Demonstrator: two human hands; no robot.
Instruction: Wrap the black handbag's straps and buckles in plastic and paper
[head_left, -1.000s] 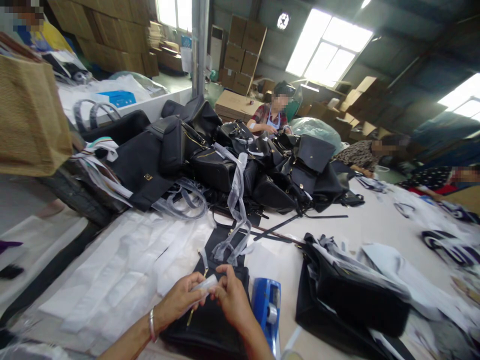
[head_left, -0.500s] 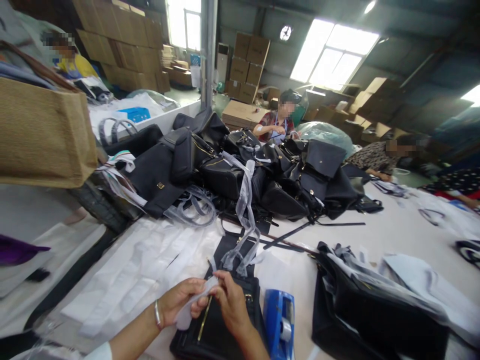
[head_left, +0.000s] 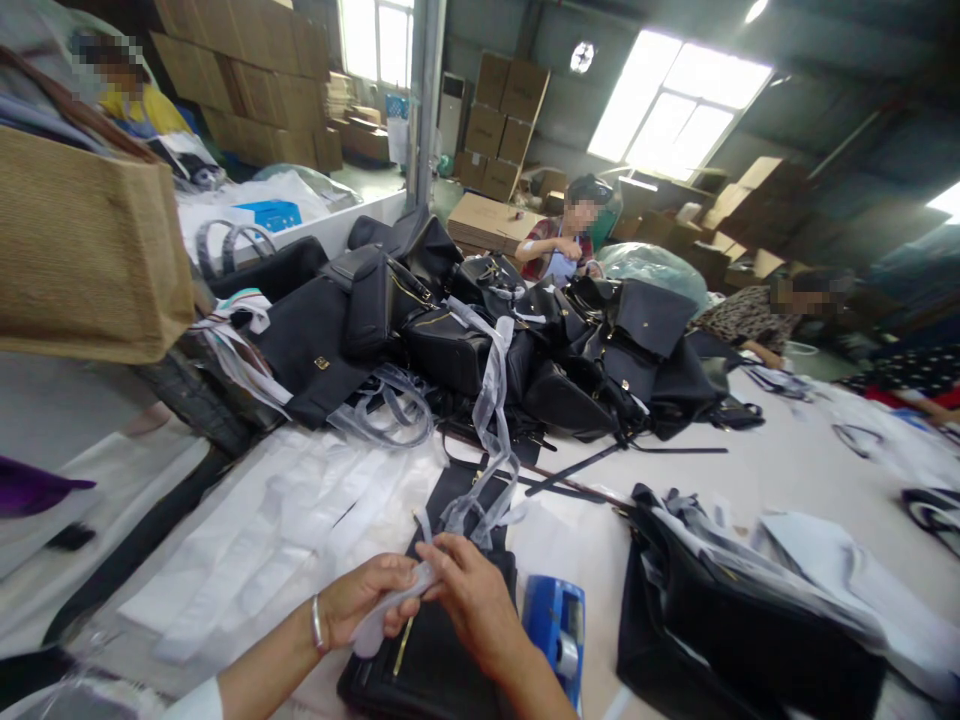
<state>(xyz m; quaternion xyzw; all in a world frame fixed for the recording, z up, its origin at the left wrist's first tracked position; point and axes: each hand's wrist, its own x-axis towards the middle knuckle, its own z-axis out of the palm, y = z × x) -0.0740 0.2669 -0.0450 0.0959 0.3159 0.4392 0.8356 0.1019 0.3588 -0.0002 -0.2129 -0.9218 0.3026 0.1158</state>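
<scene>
My left hand and my right hand meet low in the middle, both pinched on a thin strip of clear plastic wrap. Under them lies a black handbag with a gold bar along its edge. A loose plastic ribbon trails from the bag up toward the heap. A silver bangle sits on my left wrist. Just right of my right hand stands a blue tape dispenser.
A heap of black handbags fills the middle of the white table. Another black bag lies at the right. White plastic sheets lie at the left, a woven tan bag above. Other people work at the far and right sides.
My hands stayed together on the plastic strip and shifted slightly. The view swung a little, so the bag and tape dispenser sit lower in the picture.
</scene>
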